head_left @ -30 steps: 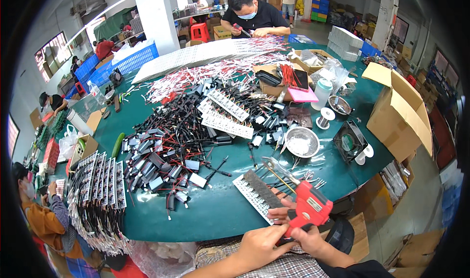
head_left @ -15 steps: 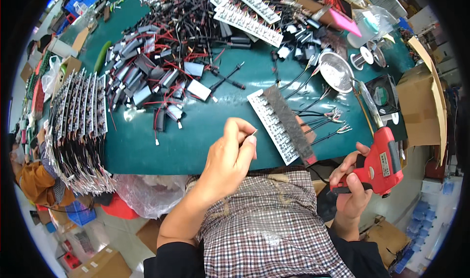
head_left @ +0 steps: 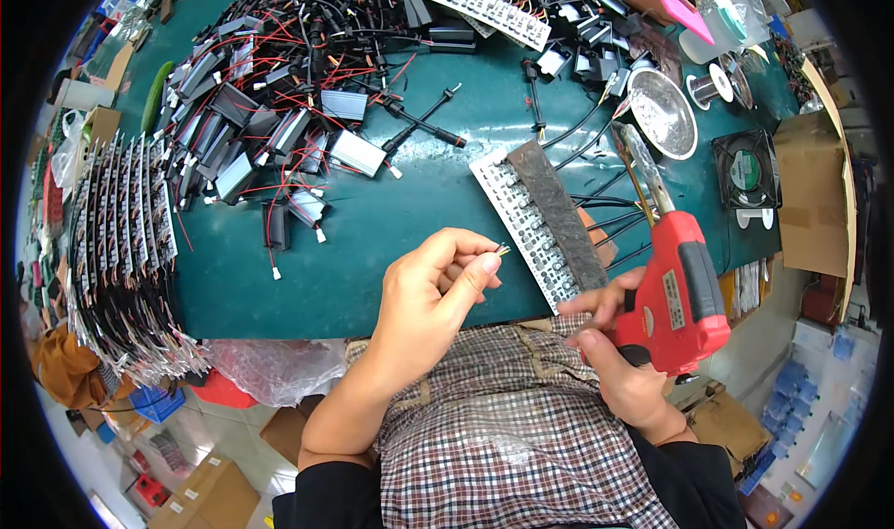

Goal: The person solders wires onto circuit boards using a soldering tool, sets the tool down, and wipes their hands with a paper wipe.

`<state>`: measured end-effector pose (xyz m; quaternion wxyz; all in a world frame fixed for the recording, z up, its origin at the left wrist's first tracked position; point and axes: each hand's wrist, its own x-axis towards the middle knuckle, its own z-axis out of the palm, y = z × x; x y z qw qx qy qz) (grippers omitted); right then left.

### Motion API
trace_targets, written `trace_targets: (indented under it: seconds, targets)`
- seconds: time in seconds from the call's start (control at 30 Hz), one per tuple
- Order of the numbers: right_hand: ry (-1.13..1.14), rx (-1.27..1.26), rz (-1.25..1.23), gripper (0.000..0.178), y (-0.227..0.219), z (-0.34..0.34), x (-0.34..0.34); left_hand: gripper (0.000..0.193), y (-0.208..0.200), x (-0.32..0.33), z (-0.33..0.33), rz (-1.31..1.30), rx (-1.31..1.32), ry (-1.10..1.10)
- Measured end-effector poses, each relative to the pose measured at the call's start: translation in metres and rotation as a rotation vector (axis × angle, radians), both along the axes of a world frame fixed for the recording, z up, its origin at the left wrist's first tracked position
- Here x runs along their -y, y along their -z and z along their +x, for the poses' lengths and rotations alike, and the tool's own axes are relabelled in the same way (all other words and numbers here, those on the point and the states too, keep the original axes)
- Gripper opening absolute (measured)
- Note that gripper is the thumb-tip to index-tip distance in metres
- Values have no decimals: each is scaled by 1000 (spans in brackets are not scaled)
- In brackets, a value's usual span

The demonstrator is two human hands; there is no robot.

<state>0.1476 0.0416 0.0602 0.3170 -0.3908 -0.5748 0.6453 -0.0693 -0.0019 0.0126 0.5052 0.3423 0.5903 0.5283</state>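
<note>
My left hand (head_left: pixel 433 282) is closed in a pinch over the table's front edge. Small coloured wires (head_left: pixel 503 250) stick out between its thumb and forefinger; the rest of them is hidden. My right hand (head_left: pixel 624 371) grips a red and black soldering gun (head_left: pixel 675 287), its metal tip pointing away toward the far side. Between the two hands lies a white circuit-board panel (head_left: pixel 510 217) with rows of small parts. A dark, rough bar (head_left: pixel 559 217) rests along the panel. Several black cables (head_left: pixel 610 203) run out from the bar's right side.
Grey housings with red wires (head_left: pixel 279 133) pile up on the green table (head_left: pixel 400 212). Stacked boards with cables (head_left: pixel 121 240) stand at the left. Toward the right are a metal bowl (head_left: pixel 663 115), a solder spool (head_left: pixel 710 88), a small fan (head_left: pixel 747 170) and a cardboard box (head_left: pixel 810 194).
The soldering gun in my right hand has moved left, closer to the panel and cables. My left hand has shifted slightly, and coloured wire ends now show at its fingertips. The view has shifted.
</note>
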Motion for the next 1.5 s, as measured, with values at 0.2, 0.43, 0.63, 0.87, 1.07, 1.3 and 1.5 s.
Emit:
trace_targets:
  seconds: [0.2, 0.43, 0.63, 0.87, 1.07, 1.3, 1.5]
  targets:
    - [-128, 99, 18, 53, -5, -15, -15, 16, -4, -6, 5, -51, 115, 14]
    - [-238, 139, 83, 45, -3, -23, -20, 18, 4, -4, 9, 51, 57, 34]
    - [-193, 110, 93, 46, 6, -22, -13, 17, -6, -4, 11, -69, 124, 19]
    - [-164, 49, 132, 47, 8, -23, -14, 17, -4, -3, 15, -50, 59, 13]
    - [-153, 62, 129, 45, 11, -22, -15, 17, 6, -3, 17, -13, -48, -3]
    - [-213, 143, 80, 36, -4, -21, -21, 15, 8, -16, 4, 25, -225, -133]
    - [-189, 176, 80, 36, -15, -9, -24, 13, 10, -46, -26, 71, -455, -123]
